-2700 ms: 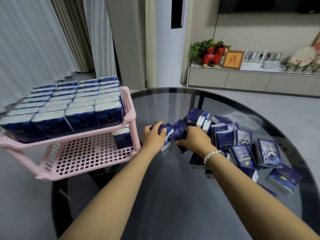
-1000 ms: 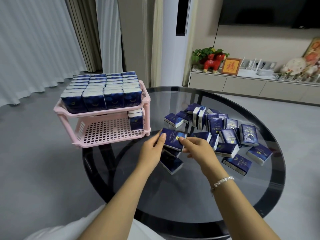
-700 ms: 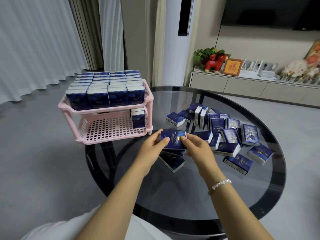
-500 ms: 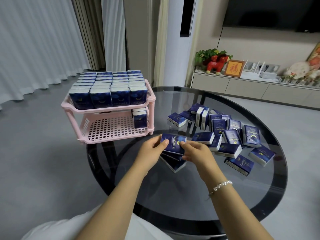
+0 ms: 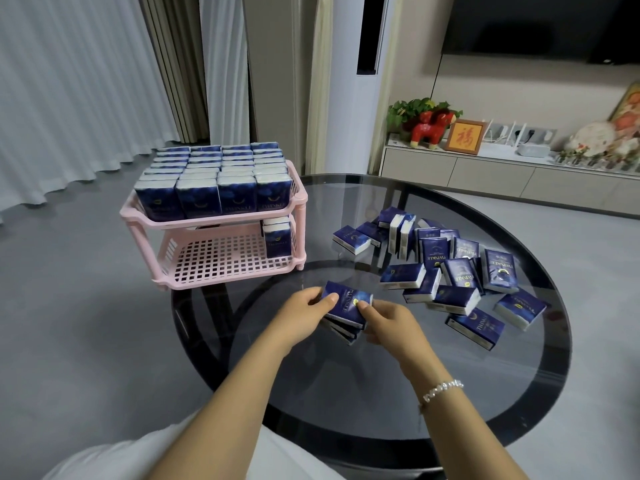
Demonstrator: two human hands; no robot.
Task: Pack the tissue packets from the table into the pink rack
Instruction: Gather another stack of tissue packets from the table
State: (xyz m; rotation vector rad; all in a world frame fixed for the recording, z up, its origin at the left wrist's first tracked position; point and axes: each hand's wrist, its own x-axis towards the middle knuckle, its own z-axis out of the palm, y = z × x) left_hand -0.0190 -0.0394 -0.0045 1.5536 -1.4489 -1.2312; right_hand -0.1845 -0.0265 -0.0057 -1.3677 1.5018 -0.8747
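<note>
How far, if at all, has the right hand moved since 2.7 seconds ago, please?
Yes: the right hand has drawn back from the loose packets toward the person.

Both hands, left hand (image 5: 300, 311) and right hand (image 5: 391, 323), hold a small stack of tissue packets (image 5: 346, 308) above the glass bench (image 5: 346, 393), near the pink rack (image 5: 214, 261).

Round dark glass table (image 5: 363, 403) with a black rim. The pink rack (image 5: 221, 268) sits on its far-left edge, hanging partly over the side. A messy pile of loose blue tissue packets (image 5: 446, 268) is spread over the right half, some flat, a few standing on edge, several overlapping.
</note>
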